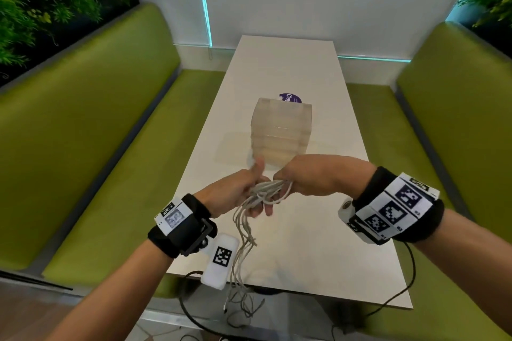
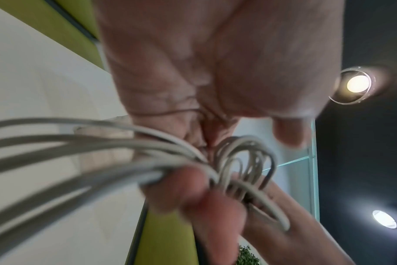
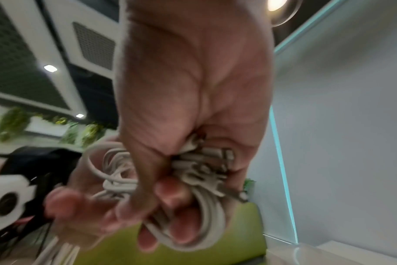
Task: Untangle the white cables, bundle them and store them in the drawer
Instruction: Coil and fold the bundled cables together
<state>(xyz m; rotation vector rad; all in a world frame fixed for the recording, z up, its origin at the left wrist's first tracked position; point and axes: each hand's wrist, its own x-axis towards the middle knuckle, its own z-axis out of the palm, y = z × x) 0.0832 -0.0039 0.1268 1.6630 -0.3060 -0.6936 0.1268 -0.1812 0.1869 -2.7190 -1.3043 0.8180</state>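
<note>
Both hands meet above the near half of the white table [image 1: 304,243], each holding the white cables [image 1: 266,191]. My left hand [image 1: 243,191] grips the strands with its thumb up; in the left wrist view the cables [image 2: 147,152] loop through its curled fingers [image 2: 177,190]. My right hand [image 1: 310,177] closes round a coiled bunch of cables [image 3: 197,172] with their plug ends, its fingers [image 3: 177,195] wrapped over them. Loose cable ends [image 1: 241,271] hang down past the table's near edge. The translucent drawer unit [image 1: 281,133] stands just beyond the hands, its drawers closed.
Green bench seats [image 1: 110,160] run along both sides of the table. A purple round sticker [image 1: 289,97] lies behind the drawer unit. Black wires [image 1: 399,296] trail from the wrist cameras off the near edge. Plants [image 1: 41,3] line the back left.
</note>
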